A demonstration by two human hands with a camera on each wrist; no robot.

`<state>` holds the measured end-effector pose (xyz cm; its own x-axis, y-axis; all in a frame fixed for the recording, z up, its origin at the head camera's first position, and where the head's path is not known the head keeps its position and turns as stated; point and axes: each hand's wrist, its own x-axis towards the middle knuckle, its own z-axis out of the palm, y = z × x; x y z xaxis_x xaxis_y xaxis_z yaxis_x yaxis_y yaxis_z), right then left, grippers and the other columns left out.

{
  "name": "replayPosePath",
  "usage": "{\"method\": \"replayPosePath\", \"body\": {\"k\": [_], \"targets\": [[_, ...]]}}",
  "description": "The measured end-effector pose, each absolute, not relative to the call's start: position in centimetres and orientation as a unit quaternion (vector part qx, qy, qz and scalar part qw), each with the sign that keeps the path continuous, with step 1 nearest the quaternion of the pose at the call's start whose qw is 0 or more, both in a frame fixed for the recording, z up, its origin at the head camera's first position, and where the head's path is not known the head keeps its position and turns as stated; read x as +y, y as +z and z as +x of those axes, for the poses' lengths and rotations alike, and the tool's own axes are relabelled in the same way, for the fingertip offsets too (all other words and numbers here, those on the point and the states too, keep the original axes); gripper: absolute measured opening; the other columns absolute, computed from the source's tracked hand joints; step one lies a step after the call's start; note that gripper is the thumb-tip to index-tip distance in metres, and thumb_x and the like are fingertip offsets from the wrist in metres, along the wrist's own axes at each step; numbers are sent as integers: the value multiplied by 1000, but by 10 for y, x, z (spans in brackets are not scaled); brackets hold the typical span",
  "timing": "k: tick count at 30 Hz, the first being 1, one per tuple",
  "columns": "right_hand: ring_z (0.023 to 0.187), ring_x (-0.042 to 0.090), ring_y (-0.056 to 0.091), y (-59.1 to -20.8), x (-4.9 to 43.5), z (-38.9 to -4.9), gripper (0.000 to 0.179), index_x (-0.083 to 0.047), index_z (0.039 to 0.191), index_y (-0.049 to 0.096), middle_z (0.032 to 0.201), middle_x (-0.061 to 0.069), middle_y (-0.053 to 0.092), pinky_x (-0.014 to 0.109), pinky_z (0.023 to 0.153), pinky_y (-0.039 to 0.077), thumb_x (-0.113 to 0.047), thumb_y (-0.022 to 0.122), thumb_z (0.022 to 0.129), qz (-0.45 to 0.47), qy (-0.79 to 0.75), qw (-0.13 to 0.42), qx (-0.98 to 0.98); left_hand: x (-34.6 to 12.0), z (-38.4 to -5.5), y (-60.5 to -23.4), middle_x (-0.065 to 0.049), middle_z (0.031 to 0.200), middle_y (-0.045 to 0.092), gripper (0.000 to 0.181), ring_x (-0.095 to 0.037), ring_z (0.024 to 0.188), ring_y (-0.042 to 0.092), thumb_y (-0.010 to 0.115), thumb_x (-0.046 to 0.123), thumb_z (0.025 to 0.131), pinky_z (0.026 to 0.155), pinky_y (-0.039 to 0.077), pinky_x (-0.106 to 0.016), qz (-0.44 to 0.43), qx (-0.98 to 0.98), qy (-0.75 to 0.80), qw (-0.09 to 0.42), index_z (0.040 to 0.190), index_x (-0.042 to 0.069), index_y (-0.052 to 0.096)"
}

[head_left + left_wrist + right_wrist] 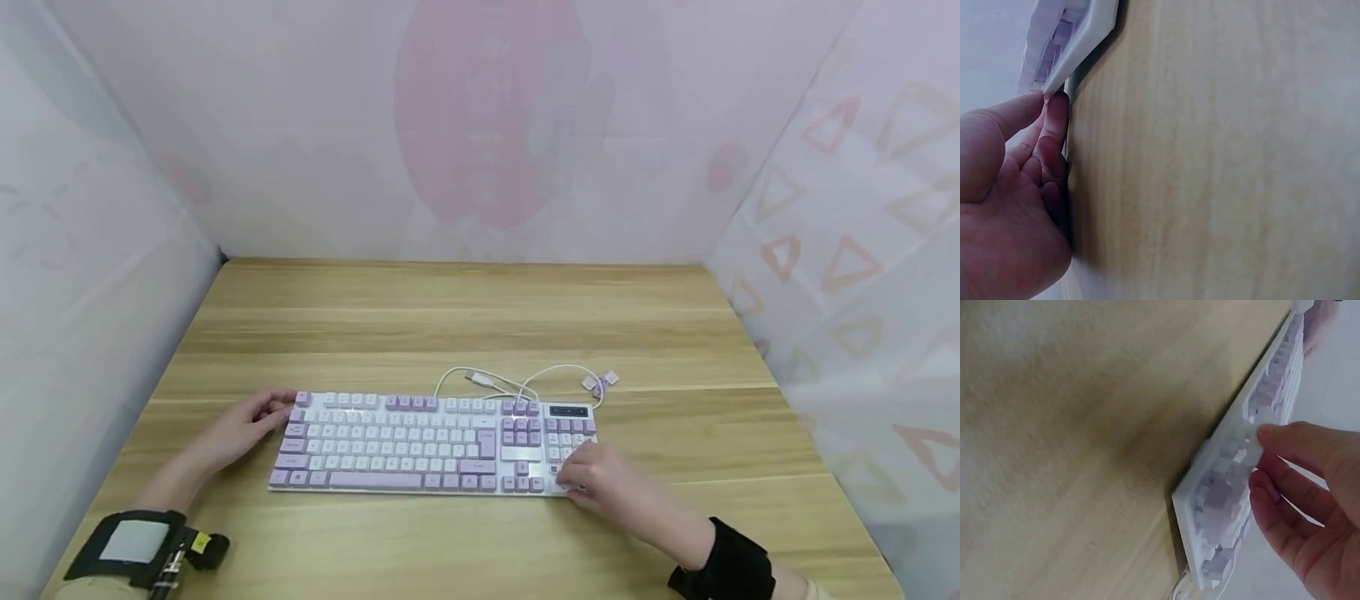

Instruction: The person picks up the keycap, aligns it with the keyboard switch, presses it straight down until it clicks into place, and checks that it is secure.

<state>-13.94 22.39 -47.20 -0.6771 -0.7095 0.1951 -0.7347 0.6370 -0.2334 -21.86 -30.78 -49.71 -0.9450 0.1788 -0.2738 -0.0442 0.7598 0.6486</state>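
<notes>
A white and lilac keyboard (517,454) lies on the table. At its far left end, my left hand (243,425) grips the edge; in the left wrist view the thumb is at the top and a fingertip sits beneath the keyboard corner (1088,40). Over the number pad at the right end, my right hand (607,483) pinches a white keycap (1252,450) between thumb and index finger. The other fingers of that hand curl loosely and cover part of the number pad.
Several loose white and lilac keycaps (599,384) lie behind the keyboard's right end. The white cable (558,367) loops behind it, with a USB plug (480,380). Printed cloth walls (315,167) enclose the wooden table (465,317) at the back and sides.
</notes>
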Motion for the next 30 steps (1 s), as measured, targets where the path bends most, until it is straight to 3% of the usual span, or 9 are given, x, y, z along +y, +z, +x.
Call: {"method": "replayPosePath", "body": {"k": [10,19,30], "targets": [[84,12,64,-481,225,-130,21,-11,91,77,92,-1,69,22,74,54,-7,86,72,420,120,134,-890,-309,-218,-497,-12,116,62,52,-19,99,52,45,42,106,78,42,-21,44,923,348,159,142,5,48],[87,11,64,-487,226,-129,16,-9,90,78,96,1,69,19,78,54,-6,80,74,451,83,178,-871,-310,-219,-499,-11,114,62,49,-20,97,52,45,40,106,77,41,-22,45,925,344,155,141,6,49],[96,16,59,-492,226,-121,30,-4,100,78,106,6,65,22,85,54,-1,78,70,464,32,181,-867,-309,-219,-500,-10,114,62,49,-20,97,51,46,40,106,76,40,-22,43,926,341,155,141,7,50]]}}
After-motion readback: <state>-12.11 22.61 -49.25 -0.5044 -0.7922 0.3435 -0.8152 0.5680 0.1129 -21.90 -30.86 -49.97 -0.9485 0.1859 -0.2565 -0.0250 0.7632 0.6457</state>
